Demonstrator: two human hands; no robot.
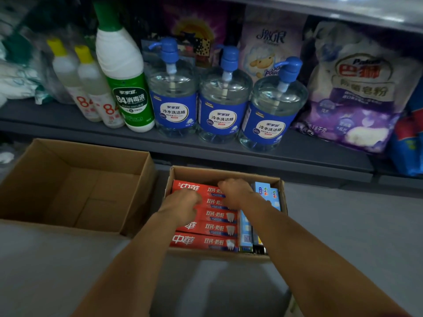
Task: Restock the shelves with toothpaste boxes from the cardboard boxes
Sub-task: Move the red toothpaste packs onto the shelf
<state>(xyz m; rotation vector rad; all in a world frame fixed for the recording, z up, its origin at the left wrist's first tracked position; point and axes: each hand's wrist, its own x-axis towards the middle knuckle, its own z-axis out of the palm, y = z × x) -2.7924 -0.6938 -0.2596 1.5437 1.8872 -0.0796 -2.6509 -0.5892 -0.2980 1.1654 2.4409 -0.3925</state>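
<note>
Both arms reached forward and down into the small carton (225,173) on the floor. The left hand (183,205) lay with curled fingers on the red toothpaste boxes (206,242); the right hand (237,193) did likewise; whether either gripped a box could not be told. The boxes lay flat, long axes left to right, printed 中華. Pump bottles (174,110) read 冷水洗洁精.
</note>
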